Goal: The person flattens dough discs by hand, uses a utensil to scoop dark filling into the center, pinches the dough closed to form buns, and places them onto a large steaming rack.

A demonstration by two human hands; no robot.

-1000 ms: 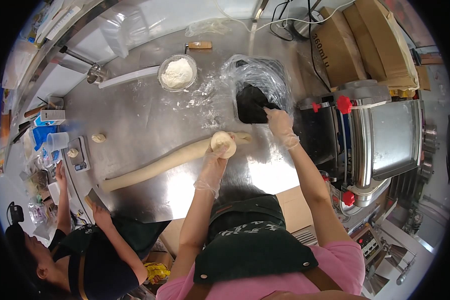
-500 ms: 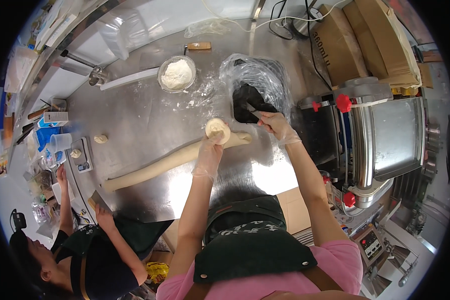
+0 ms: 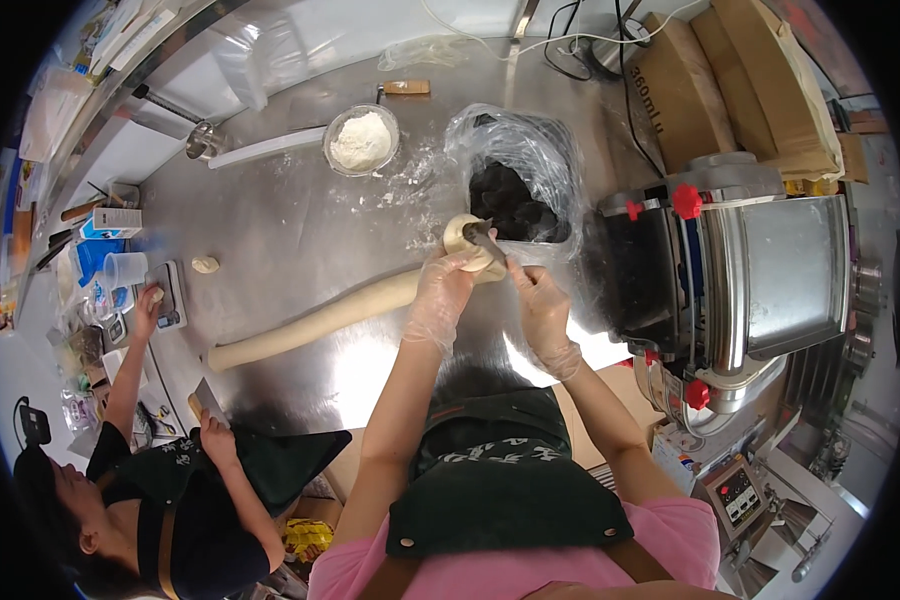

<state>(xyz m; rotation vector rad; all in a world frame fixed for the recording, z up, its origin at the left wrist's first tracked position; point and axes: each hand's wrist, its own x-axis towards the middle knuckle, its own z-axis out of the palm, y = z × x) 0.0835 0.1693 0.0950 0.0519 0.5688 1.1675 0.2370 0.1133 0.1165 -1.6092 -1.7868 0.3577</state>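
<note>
Table (image 3: 260, 220) of shiny metal spreads out in front of you, streaked with white flour beyond the middle. Over at your right sits the roller machine (image 3: 780, 270) with its red knobs, and behind it stand the brown cardboard boxes (image 3: 670, 110). Down at your left a co-worker (image 3: 185, 520) is busy too, one hand gripping a scraper (image 3: 206, 398), the other beside the scale (image 3: 168, 295) with a small pale piece at the fingertips.

Now the long dough roll (image 3: 340, 322), lying slantwise across the table, its far end just beneath your hands! Past that end is the black container (image 3: 573, 160), clear film bunched over its edges, dark filling (image 3: 515, 203) heaped inside. Off to its left, the bowl (image 3: 327, 150) holds white flour.

And to your hands, both in clear gloves: the left hand (image 3: 442, 295) cups the dough round (image 3: 455, 238), thumb and fingers curled against it, held up over the roll's end, near the container's lower left corner. Your right hand (image 3: 543, 305) is closed around the spatula (image 3: 492, 248), its blade up at the round, with a dab of dark filling on the pale dough. Smallest of all, a little dough lump (image 3: 205, 265) lies alone, right of the scale.
</note>
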